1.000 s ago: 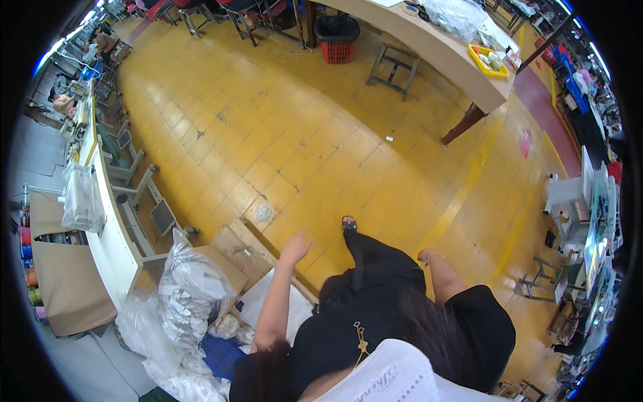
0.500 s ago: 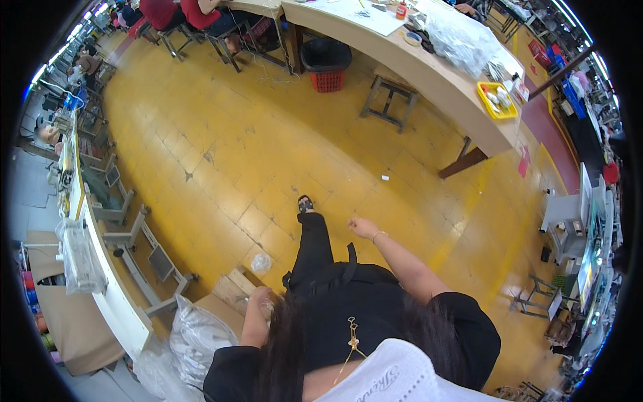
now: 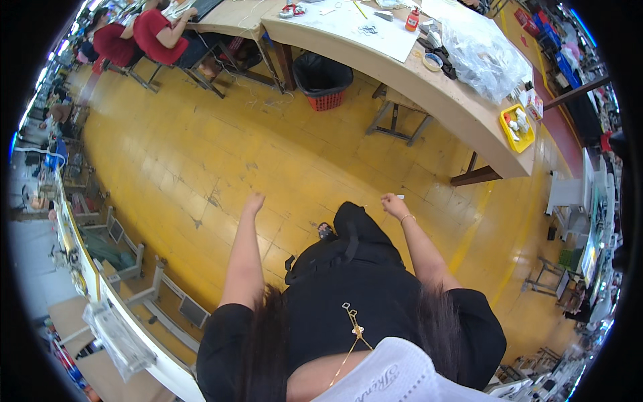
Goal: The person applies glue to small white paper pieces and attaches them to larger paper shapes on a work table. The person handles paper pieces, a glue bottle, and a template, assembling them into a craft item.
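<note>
Head view: our left hand [image 3: 254, 202] hangs over the yellow floor [image 3: 201, 154], grip loose, holding nothing. Right hand [image 3: 394, 205] nearer the curved surface [image 3: 429, 87], fingers curled; can't tell if it holds anything. Black bin [image 3: 323, 79] sits under that surface.

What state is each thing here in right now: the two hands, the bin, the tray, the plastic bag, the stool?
Left hand: empty, fingers loosely curled, over the floor.
Right hand: fingers closed, nothing clearly held.
Bin: upright, open, lined with a black bag.
Yellow tray: on the table edge, holding small bottles.
Plastic bag: crumpled on the table.
Stool: upright, unoccupied.
</note>
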`<state>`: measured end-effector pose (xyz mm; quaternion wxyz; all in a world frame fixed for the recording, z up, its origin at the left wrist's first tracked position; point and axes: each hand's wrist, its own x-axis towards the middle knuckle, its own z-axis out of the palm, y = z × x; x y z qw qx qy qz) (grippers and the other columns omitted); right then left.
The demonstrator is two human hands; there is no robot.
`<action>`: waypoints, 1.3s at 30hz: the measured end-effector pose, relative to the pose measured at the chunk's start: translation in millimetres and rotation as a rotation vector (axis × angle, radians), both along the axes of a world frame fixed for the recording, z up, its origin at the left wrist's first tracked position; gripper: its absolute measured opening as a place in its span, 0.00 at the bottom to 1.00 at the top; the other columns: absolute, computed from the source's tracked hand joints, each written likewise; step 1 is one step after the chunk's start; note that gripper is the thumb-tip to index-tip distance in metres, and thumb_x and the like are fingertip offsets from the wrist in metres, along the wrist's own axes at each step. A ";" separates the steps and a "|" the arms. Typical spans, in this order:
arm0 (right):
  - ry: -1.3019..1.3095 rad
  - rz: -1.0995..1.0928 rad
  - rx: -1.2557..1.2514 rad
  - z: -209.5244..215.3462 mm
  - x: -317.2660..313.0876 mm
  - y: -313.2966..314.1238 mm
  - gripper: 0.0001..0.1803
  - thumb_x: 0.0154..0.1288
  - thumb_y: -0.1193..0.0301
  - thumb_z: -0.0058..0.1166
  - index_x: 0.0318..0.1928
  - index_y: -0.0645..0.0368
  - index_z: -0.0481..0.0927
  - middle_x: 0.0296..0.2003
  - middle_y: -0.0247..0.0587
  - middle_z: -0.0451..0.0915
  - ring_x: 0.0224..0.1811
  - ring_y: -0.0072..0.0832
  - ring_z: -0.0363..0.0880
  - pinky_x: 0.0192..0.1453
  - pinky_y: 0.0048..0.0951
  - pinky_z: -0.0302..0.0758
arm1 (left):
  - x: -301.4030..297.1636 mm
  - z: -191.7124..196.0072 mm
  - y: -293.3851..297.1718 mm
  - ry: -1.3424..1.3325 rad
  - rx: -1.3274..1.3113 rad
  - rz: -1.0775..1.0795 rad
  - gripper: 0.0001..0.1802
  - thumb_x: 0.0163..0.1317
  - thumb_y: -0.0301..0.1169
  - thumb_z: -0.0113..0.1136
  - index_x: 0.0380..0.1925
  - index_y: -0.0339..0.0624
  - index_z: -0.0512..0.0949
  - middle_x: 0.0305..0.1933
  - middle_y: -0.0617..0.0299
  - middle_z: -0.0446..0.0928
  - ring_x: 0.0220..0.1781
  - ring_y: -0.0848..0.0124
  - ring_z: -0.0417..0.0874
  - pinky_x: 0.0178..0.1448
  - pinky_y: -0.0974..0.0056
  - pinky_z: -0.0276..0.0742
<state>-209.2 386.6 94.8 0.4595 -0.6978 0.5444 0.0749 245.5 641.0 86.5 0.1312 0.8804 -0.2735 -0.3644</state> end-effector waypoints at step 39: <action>-0.290 -0.280 -0.016 111.5 475.1 -475.8 0.14 0.63 0.67 0.49 0.44 0.62 0.79 0.37 0.49 0.82 0.40 0.36 0.81 0.48 0.32 0.75 | 326.7 8.0 -617.5 0.316 0.144 -0.698 0.26 0.60 0.41 0.55 0.55 0.37 0.71 0.49 0.46 0.78 0.52 0.58 0.79 0.54 0.61 0.74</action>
